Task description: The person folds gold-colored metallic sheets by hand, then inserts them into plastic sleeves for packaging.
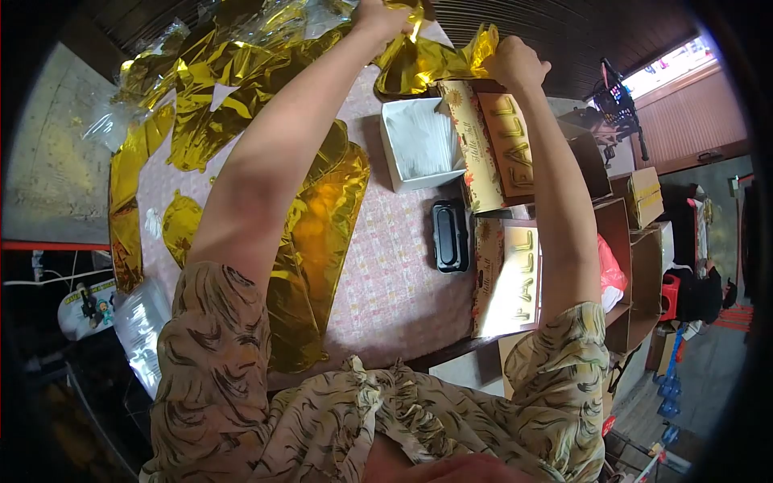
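Observation:
A flat gold foil balloon [427,66] is stretched between my two hands at the far edge of the table. My left hand [382,19] is closed on its left end, partly cut off by the top of the view. Its right end is pinched in my right hand [519,63], above a printed box with gold "FALL" letters [516,145]. Just below the held foil stands a white box [394,165] filled with thin white sheets. More gold foil balloons [330,221] lie flat under and beside my left arm.
A heap of gold foil [233,68] and clear plastic wrap [105,125] covers the table's far left. A black tray [449,236] lies on the pink patterned cloth [394,282]. Another "FALL" box [519,278] sits at the right edge, near open cardboard boxes [644,274].

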`<control>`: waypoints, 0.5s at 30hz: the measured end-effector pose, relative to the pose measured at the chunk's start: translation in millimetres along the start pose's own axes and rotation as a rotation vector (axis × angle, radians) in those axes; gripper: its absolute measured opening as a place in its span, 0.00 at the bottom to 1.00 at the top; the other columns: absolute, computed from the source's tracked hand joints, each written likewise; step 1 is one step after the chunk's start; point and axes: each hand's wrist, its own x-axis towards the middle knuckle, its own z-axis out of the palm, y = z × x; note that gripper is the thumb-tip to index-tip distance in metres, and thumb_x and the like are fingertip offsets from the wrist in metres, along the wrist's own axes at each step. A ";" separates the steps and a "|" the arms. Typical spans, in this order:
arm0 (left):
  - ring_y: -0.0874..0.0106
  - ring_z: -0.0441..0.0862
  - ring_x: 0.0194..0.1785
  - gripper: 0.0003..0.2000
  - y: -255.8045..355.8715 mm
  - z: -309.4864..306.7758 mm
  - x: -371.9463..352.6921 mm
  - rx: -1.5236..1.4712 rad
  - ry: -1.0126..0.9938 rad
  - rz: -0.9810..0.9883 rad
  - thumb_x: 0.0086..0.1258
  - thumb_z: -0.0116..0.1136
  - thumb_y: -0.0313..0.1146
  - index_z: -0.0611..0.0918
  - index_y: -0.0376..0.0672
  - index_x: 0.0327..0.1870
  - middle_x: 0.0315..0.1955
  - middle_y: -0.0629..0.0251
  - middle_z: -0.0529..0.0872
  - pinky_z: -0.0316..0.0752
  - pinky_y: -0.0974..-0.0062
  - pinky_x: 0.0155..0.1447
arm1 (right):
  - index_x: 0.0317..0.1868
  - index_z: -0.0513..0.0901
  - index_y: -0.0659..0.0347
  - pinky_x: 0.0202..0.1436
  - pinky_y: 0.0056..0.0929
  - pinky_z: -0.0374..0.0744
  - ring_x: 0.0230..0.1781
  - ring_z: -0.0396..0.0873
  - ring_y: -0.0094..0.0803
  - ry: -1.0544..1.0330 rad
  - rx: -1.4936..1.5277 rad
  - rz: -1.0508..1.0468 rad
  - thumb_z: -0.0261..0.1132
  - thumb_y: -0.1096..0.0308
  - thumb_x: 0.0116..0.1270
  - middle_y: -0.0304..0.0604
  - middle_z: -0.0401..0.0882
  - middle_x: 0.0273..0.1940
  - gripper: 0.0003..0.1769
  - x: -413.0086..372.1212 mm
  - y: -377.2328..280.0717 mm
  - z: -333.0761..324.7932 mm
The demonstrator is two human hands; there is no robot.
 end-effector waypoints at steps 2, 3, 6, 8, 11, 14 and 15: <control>0.71 0.86 0.33 0.12 11.3 1.2 -8.3 0.081 0.109 0.053 0.63 0.72 0.32 0.89 0.38 0.46 0.34 0.60 0.91 0.80 0.69 0.34 | 0.47 0.89 0.57 0.62 0.55 0.67 0.56 0.83 0.48 0.097 -0.101 -0.060 0.69 0.60 0.62 0.50 0.91 0.47 0.16 -6.1 3.1 1.7; 0.71 0.87 0.34 0.13 22.9 -0.5 -17.9 0.164 0.223 0.106 0.64 0.72 0.30 0.88 0.38 0.48 0.34 0.61 0.91 0.80 0.71 0.34 | 0.49 0.89 0.56 0.62 0.55 0.67 0.55 0.84 0.48 0.195 -0.199 -0.122 0.68 0.62 0.63 0.49 0.91 0.48 0.15 -8.4 2.4 2.3; 0.71 0.89 0.39 0.12 35.6 -8.1 -37.9 0.119 0.084 0.195 0.69 0.69 0.28 0.87 0.38 0.52 0.38 0.62 0.91 0.85 0.73 0.37 | 0.52 0.88 0.56 0.61 0.51 0.74 0.52 0.87 0.44 0.578 -0.402 -0.282 0.66 0.63 0.69 0.47 0.91 0.49 0.14 -10.9 -13.2 -9.6; 0.70 0.89 0.43 0.11 35.9 -8.3 -36.2 -0.101 -0.046 0.131 0.71 0.68 0.29 0.86 0.38 0.52 0.44 0.63 0.90 0.89 0.71 0.42 | 0.54 0.88 0.55 0.59 0.46 0.77 0.51 0.87 0.42 0.483 -0.232 -0.558 0.63 0.65 0.72 0.47 0.91 0.49 0.14 13.7 -20.6 7.7; 0.69 0.90 0.44 0.11 51.9 -13.6 -39.8 -0.065 -0.110 0.147 0.72 0.68 0.30 0.85 0.37 0.52 0.45 0.62 0.89 0.90 0.70 0.45 | 0.63 0.86 0.51 0.52 0.35 0.82 0.45 0.86 0.38 -0.308 0.222 -0.810 0.58 0.67 0.81 0.46 0.90 0.50 0.17 28.2 -41.7 40.7; 0.69 0.89 0.44 0.10 83.4 -36.4 -53.8 -0.066 -0.145 0.191 0.73 0.67 0.30 0.85 0.38 0.52 0.45 0.61 0.89 0.86 0.74 0.38 | 0.61 0.87 0.52 0.53 0.38 0.82 0.42 0.85 0.36 -0.546 0.228 -0.661 0.62 0.52 0.80 0.49 0.91 0.47 0.19 22.7 -59.1 45.5; 0.69 0.89 0.43 0.10 110.1 -47.9 -75.5 -0.032 -0.158 0.202 0.74 0.67 0.30 0.85 0.39 0.52 0.45 0.60 0.89 0.84 0.76 0.36 | 0.58 0.89 0.54 0.53 0.39 0.82 0.42 0.86 0.36 -0.582 0.142 -0.637 0.63 0.49 0.78 0.51 0.91 0.45 0.21 23.0 -65.0 47.0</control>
